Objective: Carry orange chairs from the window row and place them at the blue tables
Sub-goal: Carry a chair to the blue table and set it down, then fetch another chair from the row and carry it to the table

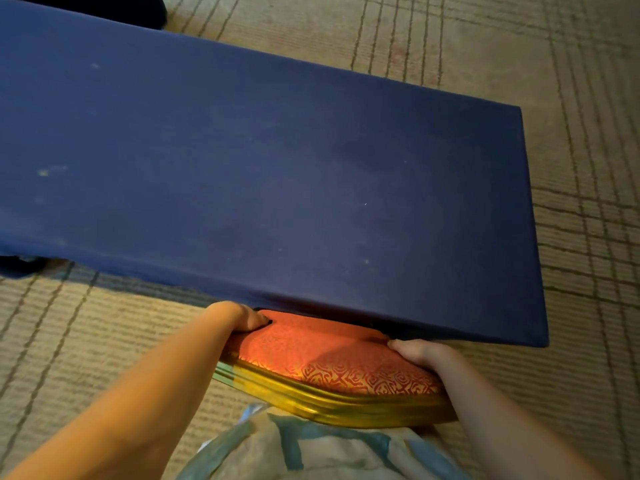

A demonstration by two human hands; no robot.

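An orange chair (325, 358) with a patterned cushion and a gold frame sits right in front of me, its far part hidden under the near edge of a long blue table (263, 161). My left hand (239, 318) grips the chair's left side, fingers curled over the cushion edge. My right hand (420, 355) grips the right side of the cushion near the table's edge. The chair's legs are out of sight.
Beige carpet (585, 98) with dark grid lines surrounds the table. Another dark blue cloth (104, 8) shows at the top left corner. My light grey and blue clothing (311, 452) fills the bottom centre.
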